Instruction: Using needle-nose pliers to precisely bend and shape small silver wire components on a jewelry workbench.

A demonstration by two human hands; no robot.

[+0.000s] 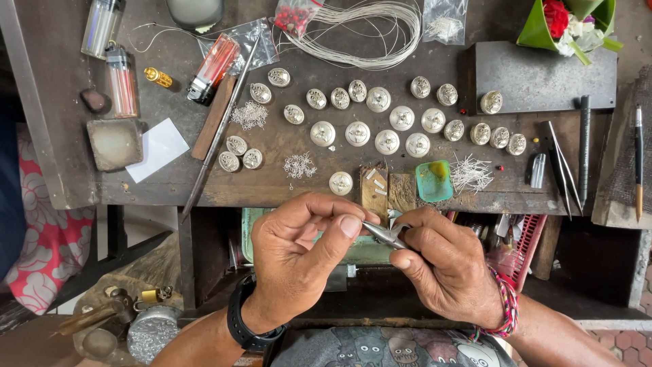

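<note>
My right hand (445, 261) grips small pliers (386, 234) whose long axis points left toward my left hand (299, 251), its thumb and forefinger pinched together at the tips just beside them.

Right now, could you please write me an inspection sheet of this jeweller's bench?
Surface: worn wooden bench, scratched and stained.
Job's things: small pliers in the right hand; the left hand pinches at their tip, the piece too small to tell.
Clutter: round silver pieces in loose rows, lighters, green dish, tweezers, heaps of tiny wire bits.
Grippers: both hands closed, close together below the bench edge.
Cables: coil of silver wire; nothing else seen.
Surroundings: flowers in a leaf wrap, red patterned cloth.
</note>
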